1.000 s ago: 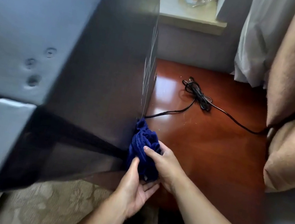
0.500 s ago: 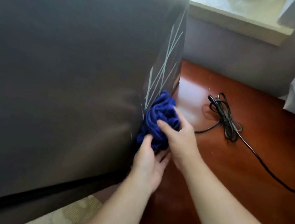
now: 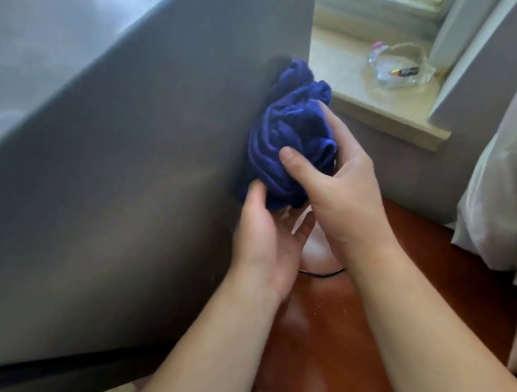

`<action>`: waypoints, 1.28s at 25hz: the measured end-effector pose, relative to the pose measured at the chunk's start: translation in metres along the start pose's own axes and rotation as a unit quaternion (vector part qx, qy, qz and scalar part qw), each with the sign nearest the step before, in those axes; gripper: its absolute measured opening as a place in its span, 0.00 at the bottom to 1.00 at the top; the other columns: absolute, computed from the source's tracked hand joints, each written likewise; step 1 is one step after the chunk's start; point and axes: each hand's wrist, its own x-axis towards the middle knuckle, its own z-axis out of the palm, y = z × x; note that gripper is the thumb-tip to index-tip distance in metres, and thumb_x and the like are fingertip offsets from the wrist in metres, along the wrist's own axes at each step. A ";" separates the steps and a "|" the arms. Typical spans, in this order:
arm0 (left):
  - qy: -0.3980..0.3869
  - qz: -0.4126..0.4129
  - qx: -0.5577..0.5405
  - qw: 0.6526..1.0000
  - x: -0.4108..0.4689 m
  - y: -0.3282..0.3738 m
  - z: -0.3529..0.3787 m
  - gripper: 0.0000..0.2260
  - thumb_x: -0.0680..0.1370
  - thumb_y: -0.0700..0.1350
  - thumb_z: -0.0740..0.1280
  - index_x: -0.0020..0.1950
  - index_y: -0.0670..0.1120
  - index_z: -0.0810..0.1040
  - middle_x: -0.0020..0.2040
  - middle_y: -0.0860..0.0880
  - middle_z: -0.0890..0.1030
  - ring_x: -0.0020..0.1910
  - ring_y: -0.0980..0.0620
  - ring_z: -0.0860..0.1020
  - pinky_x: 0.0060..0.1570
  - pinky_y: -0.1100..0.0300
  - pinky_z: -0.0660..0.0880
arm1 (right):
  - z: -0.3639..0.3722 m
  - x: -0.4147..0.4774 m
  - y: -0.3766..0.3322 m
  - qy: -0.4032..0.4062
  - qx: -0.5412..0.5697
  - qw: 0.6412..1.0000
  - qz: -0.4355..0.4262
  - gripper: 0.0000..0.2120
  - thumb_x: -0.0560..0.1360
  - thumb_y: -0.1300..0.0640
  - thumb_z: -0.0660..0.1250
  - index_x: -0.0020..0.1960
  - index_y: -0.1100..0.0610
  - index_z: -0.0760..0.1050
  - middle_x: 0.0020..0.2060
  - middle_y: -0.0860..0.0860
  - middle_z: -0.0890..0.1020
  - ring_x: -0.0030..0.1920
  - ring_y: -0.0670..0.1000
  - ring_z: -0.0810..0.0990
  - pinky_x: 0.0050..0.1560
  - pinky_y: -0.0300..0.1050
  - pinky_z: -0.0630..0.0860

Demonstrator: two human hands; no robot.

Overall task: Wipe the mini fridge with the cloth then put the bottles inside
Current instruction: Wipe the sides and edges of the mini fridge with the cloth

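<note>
A person's right hand [image 3: 341, 189] grips a bunched blue cloth [image 3: 289, 139], fingers closed around it, pressing it against the rear edge of the grey mini fridge's [image 3: 140, 154] side panel. The left hand [image 3: 264, 242] cups the cloth from below, fingers loosely curled, above the glossy wooden surface [image 3: 341, 366].

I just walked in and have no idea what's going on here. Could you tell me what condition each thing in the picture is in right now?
Blue cloth: bunched up, pressed against the fridge's rear edge.
Mini fridge: grey side facing us; door not in view.
Right hand: gripping the cloth.
Left hand: fingers touching the cloth's underside.
Black cord: mostly hidden behind the hands.
Clear plastic bag: crumpled on the windowsill.
</note>
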 end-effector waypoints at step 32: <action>-0.007 -0.022 0.127 0.992 -0.066 0.034 -0.031 0.14 0.82 0.54 0.61 0.57 0.51 0.83 0.53 0.50 0.87 0.44 0.54 0.85 0.47 0.58 0.78 | 0.042 -0.049 -0.028 0.088 -0.009 0.996 0.025 0.29 0.71 0.57 0.75 0.71 0.57 0.73 0.62 0.54 0.83 0.63 0.51 0.82 0.67 0.54 0.76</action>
